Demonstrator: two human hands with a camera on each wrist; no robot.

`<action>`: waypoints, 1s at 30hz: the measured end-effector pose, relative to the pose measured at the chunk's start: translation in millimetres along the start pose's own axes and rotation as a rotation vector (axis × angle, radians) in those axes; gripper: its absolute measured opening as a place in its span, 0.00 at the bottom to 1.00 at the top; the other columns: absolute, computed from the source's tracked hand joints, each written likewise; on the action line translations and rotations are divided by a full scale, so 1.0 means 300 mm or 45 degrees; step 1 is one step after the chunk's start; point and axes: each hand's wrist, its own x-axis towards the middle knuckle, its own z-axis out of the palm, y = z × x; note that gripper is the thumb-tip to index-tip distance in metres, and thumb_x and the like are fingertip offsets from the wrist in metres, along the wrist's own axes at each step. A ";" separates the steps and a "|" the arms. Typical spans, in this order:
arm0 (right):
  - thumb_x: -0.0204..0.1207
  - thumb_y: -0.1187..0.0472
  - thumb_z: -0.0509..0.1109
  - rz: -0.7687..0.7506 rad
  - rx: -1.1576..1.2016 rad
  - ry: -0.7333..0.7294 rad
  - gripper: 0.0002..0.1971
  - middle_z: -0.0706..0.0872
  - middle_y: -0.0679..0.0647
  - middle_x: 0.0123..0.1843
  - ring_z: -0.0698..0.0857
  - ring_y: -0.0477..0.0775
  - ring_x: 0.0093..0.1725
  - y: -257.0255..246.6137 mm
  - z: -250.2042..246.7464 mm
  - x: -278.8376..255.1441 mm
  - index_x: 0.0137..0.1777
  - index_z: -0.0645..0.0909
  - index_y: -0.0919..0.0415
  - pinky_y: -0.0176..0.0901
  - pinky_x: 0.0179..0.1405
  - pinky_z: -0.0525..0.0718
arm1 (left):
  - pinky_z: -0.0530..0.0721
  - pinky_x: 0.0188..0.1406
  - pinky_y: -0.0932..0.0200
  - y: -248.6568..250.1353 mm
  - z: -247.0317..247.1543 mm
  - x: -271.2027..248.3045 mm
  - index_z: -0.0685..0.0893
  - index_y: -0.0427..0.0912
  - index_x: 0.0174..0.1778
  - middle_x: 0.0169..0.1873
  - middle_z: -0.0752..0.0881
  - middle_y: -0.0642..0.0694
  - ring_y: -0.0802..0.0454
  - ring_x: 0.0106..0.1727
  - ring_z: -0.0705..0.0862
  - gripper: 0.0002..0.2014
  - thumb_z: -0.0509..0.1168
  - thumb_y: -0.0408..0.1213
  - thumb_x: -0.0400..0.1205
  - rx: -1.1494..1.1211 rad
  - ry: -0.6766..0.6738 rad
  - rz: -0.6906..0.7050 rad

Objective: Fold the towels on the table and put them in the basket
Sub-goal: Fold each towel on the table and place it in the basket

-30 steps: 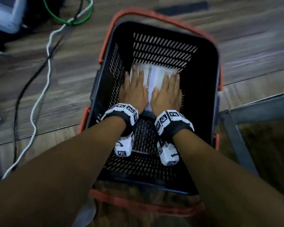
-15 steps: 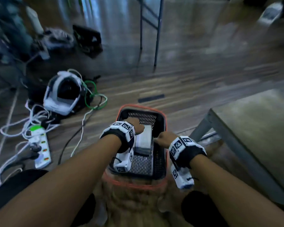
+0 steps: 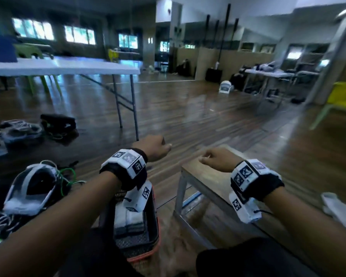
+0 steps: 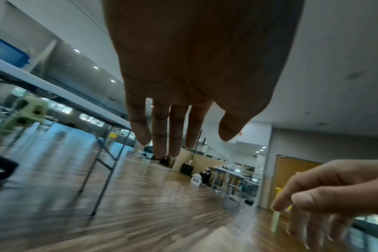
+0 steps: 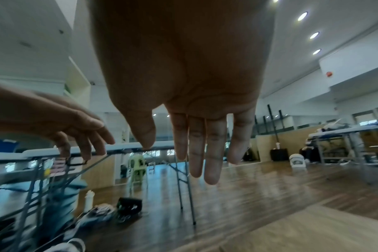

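Note:
A folded white towel (image 3: 129,217) lies inside the black basket with an orange rim (image 3: 155,239) on the floor below my left forearm. Both hands are raised in the air, holding nothing. My left hand (image 3: 155,147) hangs above the floor with its fingers relaxed and straight (image 4: 160,134). Over the near corner of the wooden table (image 3: 210,180) is my right hand (image 3: 214,158), its fingers also hanging loose (image 5: 205,153). Another white towel (image 3: 340,208) lies on the table at the right edge of the head view.
A white folding table (image 3: 68,65) stands at the back left. Cables and a black-and-white headset (image 3: 30,188) lie on the wooden floor at the left. A yellow-green chair (image 3: 342,102) stands at the right.
Both hands have lifted off the folded towel and out of the basket. They rose to table height as the head view swung up from the basket to the room.

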 end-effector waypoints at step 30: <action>0.77 0.43 0.64 1.247 0.313 0.226 0.17 0.85 0.52 0.57 0.82 0.53 0.59 0.921 0.241 -1.086 0.56 0.82 0.53 0.49 0.60 0.79 | 0.70 0.38 0.59 1.206 0.859 -0.059 0.79 0.33 0.41 0.58 0.82 0.40 0.46 0.47 0.80 0.19 0.58 0.47 0.84 -0.158 -0.757 1.097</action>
